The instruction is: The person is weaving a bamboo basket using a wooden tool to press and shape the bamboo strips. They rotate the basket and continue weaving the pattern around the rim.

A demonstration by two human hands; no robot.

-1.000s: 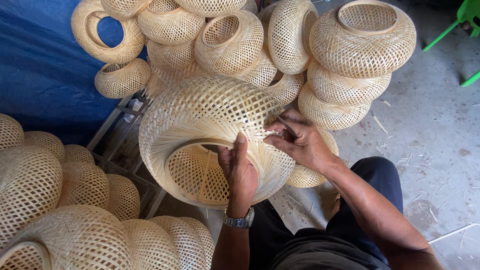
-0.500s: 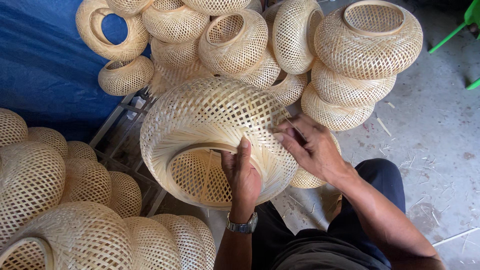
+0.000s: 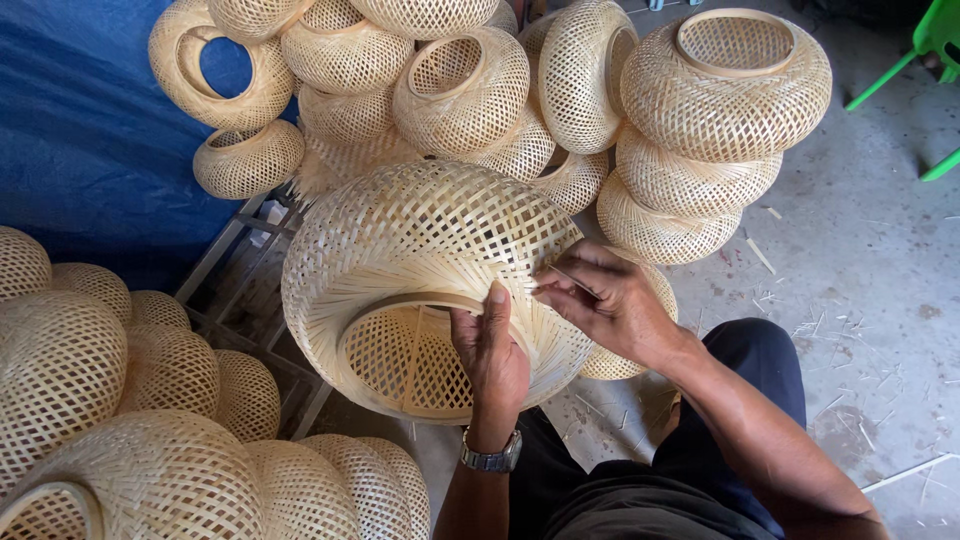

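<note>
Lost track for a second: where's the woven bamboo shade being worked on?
Centre of the head view: the woven bamboo shade is held between left hand and right hand, below the stacked shades.

No packages, labels, signs or screens show anywhere in the head view, from twelve o'clock round to six.
</note>
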